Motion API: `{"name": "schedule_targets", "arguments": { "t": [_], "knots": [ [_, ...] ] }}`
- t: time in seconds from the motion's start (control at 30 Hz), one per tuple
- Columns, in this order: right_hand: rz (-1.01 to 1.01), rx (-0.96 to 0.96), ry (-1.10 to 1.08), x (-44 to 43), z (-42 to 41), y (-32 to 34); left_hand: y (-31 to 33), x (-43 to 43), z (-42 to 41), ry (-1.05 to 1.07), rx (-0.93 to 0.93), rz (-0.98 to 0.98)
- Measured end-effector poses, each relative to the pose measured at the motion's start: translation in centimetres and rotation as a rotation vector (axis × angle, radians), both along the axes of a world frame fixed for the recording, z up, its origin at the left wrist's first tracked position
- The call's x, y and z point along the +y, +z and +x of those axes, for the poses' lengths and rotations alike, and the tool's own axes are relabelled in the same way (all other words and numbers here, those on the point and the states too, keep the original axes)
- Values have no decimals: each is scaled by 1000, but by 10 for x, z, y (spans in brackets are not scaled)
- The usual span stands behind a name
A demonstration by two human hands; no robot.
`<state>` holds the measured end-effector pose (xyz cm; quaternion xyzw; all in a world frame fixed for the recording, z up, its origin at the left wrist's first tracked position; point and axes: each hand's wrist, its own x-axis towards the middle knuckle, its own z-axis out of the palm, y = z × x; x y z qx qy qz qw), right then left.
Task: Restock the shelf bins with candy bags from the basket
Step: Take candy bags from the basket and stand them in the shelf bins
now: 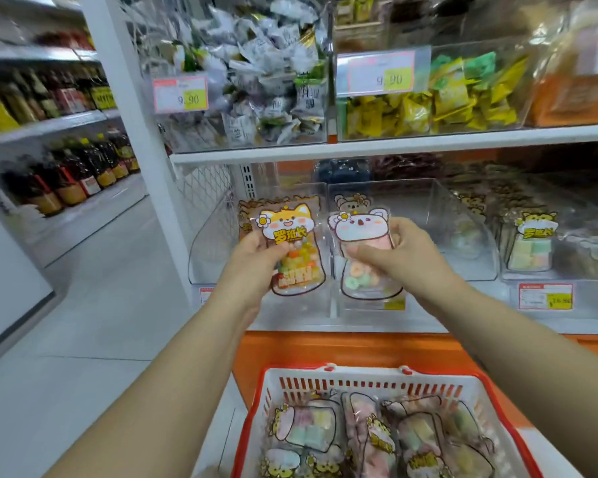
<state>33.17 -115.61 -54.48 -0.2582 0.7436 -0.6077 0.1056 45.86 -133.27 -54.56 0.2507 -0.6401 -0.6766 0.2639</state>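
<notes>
Nearest, the basket (359,372) sits low between the forearms, with several bags (311,432) lying flat in it, so restocking looks far from done. Up at the lower shelf, the left hand (256,250) pinches a fox bag (292,236), thumb on its front and fingers behind. It is held in front of the left bin (214,236). The right hand (397,250) curls round a bear bag (359,229), thumb across the front, before the middle bin (428,208).

Neither bag is in its bin yet. Placing two at once is the main risk, since each has only a one-handed grip on slick film (probably slippery) and could drop to the floor or back into the basket. A bag might also catch the clear wall between the bins and land on the wrong side. Released carelessly, either could flop flat, not stand facing out.
</notes>
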Motion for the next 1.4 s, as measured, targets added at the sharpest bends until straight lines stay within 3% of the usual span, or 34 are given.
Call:
{"name": "schedule_targets", "arguments": {
  "t": [0.27,0.53,0.6,0.7,0.8,0.97,1.03,1.2,1.4],
  "knots": [
    [-39,-30,-89,-50,-58,-3,-26,-73,-73,132,-69,141],
    [27,75,-48,-83,-91,-5,-70,-116,-164,85,-281,-49],
    [8,98,-23,-97,-114,-9,-104,-145,-214,50,-262,-19],
    [-37,84,-1,-102,-116,-3,-93,-143,-224,26,-270,16],
    [-73,84,31,-111,-124,-8,-82,-136,-227,51,-326,-135],
    [-151,30,54,-116,-124,-21,-80,-141,-233,96,-600,-564],
    [-200,-1,65,-116,-125,-25,-80,-146,-235,178,-597,-641],
    [-264,-54,71,-111,-121,-36,-83,-147,-229,326,-419,-404],
    [-303,-89,51,-110,-118,-37,-101,-130,-225,232,-586,-355]
  ]
}}
